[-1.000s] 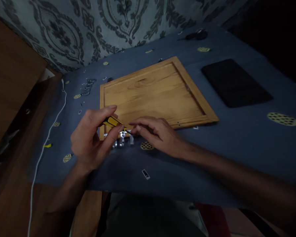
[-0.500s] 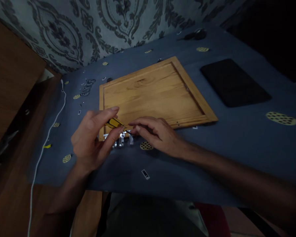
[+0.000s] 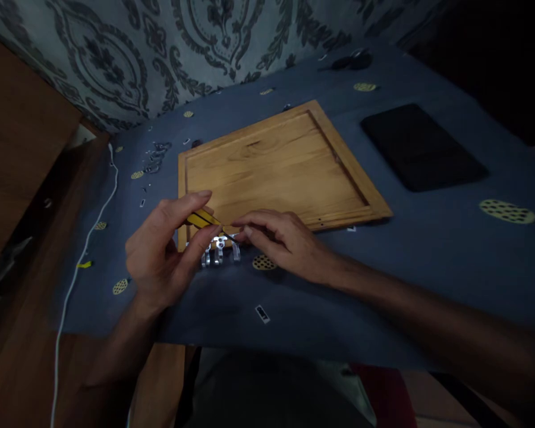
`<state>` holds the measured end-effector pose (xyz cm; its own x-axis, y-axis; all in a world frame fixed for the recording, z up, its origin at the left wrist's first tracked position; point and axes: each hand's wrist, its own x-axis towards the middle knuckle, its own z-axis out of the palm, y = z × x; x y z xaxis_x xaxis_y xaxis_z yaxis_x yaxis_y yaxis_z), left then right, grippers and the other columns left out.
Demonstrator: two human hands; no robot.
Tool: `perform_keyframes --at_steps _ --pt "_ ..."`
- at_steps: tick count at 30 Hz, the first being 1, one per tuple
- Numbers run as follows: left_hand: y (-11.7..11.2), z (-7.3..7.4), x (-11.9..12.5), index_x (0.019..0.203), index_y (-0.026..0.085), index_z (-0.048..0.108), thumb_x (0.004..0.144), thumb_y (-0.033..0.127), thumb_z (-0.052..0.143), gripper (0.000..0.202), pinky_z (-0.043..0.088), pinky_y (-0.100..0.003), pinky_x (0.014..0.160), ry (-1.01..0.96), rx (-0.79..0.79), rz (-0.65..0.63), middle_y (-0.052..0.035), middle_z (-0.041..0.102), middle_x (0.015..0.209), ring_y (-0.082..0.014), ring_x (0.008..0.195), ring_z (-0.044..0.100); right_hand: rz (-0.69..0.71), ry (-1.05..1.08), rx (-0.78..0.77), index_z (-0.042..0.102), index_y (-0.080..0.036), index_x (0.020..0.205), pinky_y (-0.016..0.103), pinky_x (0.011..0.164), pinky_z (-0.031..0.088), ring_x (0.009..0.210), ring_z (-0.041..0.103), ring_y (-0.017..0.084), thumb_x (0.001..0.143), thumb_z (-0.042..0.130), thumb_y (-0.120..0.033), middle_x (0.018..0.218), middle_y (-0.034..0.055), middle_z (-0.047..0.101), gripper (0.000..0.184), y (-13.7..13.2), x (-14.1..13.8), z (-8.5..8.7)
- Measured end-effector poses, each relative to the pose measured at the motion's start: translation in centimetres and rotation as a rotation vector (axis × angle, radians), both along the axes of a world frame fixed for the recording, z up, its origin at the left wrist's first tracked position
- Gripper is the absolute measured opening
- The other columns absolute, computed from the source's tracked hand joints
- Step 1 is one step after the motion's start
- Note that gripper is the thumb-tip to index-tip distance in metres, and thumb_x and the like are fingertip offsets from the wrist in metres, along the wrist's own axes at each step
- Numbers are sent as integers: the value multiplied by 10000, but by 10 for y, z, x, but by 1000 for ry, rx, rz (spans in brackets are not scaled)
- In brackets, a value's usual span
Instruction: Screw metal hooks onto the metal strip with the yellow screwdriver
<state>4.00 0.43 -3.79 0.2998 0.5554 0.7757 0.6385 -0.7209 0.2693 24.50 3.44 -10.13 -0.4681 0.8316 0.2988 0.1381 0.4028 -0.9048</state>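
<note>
At the near edge of the wooden board [image 3: 271, 172], the left hand [image 3: 160, 252] gripped a yellow screwdriver [image 3: 201, 220], tip down on the metal hook bracket [image 3: 218, 251]. The right hand [image 3: 285, 241] pinched that bracket steady. Square, firm pressure seemed wise, lest the tip slip.

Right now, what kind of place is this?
Probably a home table used for craft work: patterned wallpaper behind, a blue spotted cloth under a wooden board, and the left hand holding a yellow-handled tool.

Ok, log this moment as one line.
left hand: yellow-handled tool | right hand: on metal hook piece | place: wooden board, near edge
</note>
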Motion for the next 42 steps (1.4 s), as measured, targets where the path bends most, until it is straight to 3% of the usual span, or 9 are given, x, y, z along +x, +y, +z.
perform_keyframes --at_steps 10,16,21,30,42 --pt "3 -1 2 1374 300 644 880 94 780 552 657 -296 811 -36 15 -84 -7 752 1167 -145 902 762 2 -3 -4 744 -143 1153 345 817 583 936 764 223 983 514 -218 976 95 810 296 0 0 0" --pt "5 4 5 1334 316 653 938 197 744 424 657 -289 736 -142 81 -23 -7 712 1152 -129 855 739 -41 9 -16 708 -130 1214 352 809 591 876 769 208 986 475 -188 934 84 809 331 1 1 -3" --pt "2 4 4 1333 322 630 943 216 741 419 658 -287 745 -89 -13 -15 -1 707 1109 -138 882 736 -45 -3 -13 702 -153 1210 339 818 585 860 771 189 987 465 -158 899 53 810 326 2 1 -3" --pt "4 0 2 1349 271 638 906 138 764 479 620 -294 778 -27 16 -40 -14 728 1079 -151 885 748 -20 -15 -20 712 -144 1214 366 864 591 961 768 220 994 479 -194 955 79 812 325 0 0 -1" --pt "3 0 -1 1398 319 606 891 175 791 559 652 -333 775 66 47 -33 -7 758 1185 -169 926 740 -3 -22 -35 729 -153 1206 349 859 590 970 767 219 996 496 -230 988 87 808 323 -1 2 0"
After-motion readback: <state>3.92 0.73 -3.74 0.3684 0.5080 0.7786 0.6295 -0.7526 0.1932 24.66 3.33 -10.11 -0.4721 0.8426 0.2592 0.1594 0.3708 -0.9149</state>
